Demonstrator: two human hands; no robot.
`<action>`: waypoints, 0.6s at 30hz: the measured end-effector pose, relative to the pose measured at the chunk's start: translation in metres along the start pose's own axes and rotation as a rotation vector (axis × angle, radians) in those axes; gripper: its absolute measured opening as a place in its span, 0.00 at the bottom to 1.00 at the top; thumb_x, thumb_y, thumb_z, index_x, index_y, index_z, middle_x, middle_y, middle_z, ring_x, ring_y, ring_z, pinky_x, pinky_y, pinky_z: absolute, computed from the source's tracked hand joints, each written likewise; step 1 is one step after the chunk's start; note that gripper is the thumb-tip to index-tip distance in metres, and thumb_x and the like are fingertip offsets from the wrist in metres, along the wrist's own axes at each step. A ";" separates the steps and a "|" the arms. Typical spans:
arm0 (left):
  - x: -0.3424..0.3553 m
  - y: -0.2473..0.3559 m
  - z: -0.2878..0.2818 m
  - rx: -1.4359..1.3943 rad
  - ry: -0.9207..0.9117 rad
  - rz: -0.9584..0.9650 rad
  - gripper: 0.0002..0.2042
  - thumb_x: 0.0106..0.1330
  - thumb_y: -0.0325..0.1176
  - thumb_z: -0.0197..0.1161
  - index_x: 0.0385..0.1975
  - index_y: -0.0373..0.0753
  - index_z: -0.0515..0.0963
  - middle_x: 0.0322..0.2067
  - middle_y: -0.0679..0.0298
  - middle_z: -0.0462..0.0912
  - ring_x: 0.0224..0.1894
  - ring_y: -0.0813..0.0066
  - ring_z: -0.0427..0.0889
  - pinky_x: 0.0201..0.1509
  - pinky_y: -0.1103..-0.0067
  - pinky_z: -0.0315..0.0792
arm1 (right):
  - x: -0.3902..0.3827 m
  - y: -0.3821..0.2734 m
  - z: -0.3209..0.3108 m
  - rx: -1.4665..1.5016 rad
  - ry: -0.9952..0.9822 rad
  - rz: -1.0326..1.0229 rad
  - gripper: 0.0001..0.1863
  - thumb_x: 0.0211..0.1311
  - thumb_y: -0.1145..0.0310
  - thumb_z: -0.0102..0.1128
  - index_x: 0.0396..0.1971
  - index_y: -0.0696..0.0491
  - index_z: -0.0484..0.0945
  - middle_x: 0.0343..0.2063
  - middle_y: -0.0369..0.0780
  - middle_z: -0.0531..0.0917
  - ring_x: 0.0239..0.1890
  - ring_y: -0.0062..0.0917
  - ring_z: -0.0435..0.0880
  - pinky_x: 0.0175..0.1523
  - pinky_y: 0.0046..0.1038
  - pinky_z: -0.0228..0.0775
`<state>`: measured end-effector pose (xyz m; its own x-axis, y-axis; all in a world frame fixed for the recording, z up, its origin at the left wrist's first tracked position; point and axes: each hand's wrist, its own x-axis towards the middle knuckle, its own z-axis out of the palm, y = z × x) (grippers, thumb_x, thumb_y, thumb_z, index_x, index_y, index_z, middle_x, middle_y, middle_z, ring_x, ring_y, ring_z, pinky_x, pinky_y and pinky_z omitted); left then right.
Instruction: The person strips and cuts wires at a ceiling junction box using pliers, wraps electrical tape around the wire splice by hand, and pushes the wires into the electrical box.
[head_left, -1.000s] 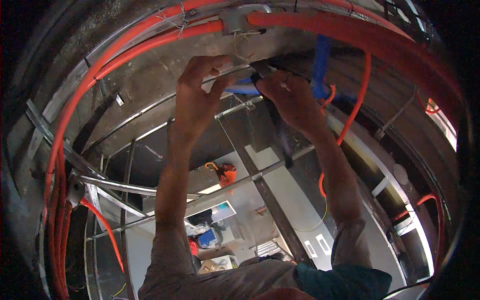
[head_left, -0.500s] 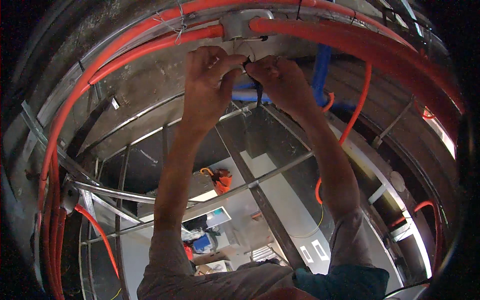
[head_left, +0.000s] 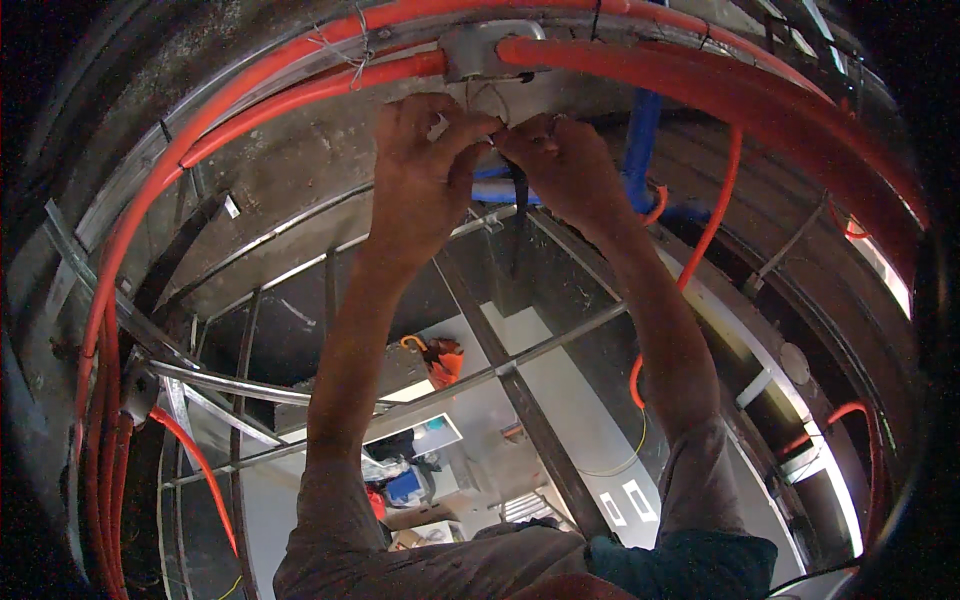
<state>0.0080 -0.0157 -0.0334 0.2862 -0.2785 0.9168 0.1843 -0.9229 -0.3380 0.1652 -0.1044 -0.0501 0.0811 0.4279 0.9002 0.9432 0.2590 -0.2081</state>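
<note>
Both arms reach up to a grey junction box (head_left: 470, 60) that joins orange conduits. Thin wires (head_left: 490, 92) loop down from it to my fingertips. My left hand (head_left: 425, 150) is closed in a pinch at the wire ends. Against it my right hand (head_left: 562, 165) pinches a strip of black tape (head_left: 519, 190), whose loose tail hangs straight down below the fingers. The fingers hide the exact spot where tape and wires meet.
Orange conduits (head_left: 270, 100) curve overhead, and a blue pipe (head_left: 643, 140) drops at the right. A metal ceiling frame (head_left: 560, 335) spans beneath my arms. Far below, an orange umbrella (head_left: 445, 368) and piled belongings (head_left: 405, 487) show through the frame.
My fingertips have drawn closer together at the wires. The black tape's tail now hangs longer and lower. My left hand has shifted slightly right.
</note>
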 end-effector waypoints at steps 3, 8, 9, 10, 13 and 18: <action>-0.001 0.002 -0.001 0.035 -0.047 -0.007 0.18 0.51 0.21 0.70 0.41 0.48 0.83 0.43 0.62 0.74 0.47 0.57 0.72 0.49 0.65 0.73 | 0.000 0.002 0.002 0.083 -0.048 0.133 0.18 0.63 0.55 0.65 0.38 0.57 0.86 0.28 0.45 0.87 0.32 0.28 0.86 0.39 0.32 0.75; 0.003 0.007 0.001 0.058 -0.098 -0.043 0.16 0.51 0.22 0.69 0.41 0.46 0.83 0.43 0.61 0.73 0.48 0.55 0.72 0.51 0.64 0.71 | 0.000 0.007 0.001 -0.112 -0.005 -0.128 0.16 0.70 0.59 0.49 0.34 0.53 0.83 0.26 0.48 0.85 0.28 0.43 0.86 0.32 0.45 0.80; 0.003 0.006 0.001 0.063 -0.107 -0.043 0.16 0.52 0.22 0.68 0.41 0.45 0.83 0.43 0.60 0.73 0.48 0.55 0.71 0.52 0.64 0.71 | 0.000 0.004 0.001 -0.004 -0.019 0.010 0.17 0.67 0.56 0.56 0.35 0.55 0.84 0.28 0.47 0.86 0.30 0.35 0.86 0.36 0.38 0.78; 0.003 0.005 0.001 0.066 -0.107 -0.042 0.16 0.52 0.22 0.68 0.41 0.45 0.83 0.43 0.60 0.73 0.48 0.55 0.71 0.52 0.64 0.71 | 0.000 0.002 0.001 0.051 -0.028 0.079 0.18 0.65 0.55 0.60 0.36 0.56 0.85 0.28 0.46 0.86 0.31 0.32 0.86 0.38 0.34 0.77; 0.003 0.001 0.003 0.045 -0.111 -0.036 0.16 0.51 0.21 0.67 0.40 0.43 0.82 0.43 0.58 0.73 0.48 0.54 0.71 0.53 0.64 0.70 | -0.001 0.003 0.003 0.133 -0.024 0.145 0.20 0.63 0.53 0.63 0.38 0.57 0.85 0.28 0.45 0.87 0.33 0.28 0.87 0.40 0.31 0.76; 0.005 -0.003 0.009 0.062 -0.177 -0.038 0.13 0.52 0.22 0.64 0.38 0.40 0.82 0.41 0.54 0.71 0.46 0.54 0.70 0.54 0.62 0.69 | -0.006 0.012 0.006 0.192 -0.017 0.096 0.20 0.64 0.54 0.63 0.40 0.59 0.84 0.31 0.44 0.87 0.36 0.27 0.86 0.42 0.31 0.76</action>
<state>0.0170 -0.0120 -0.0297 0.4380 -0.1873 0.8792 0.2547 -0.9121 -0.3212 0.1746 -0.0987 -0.0603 0.1610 0.4725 0.8665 0.8524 0.3759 -0.3634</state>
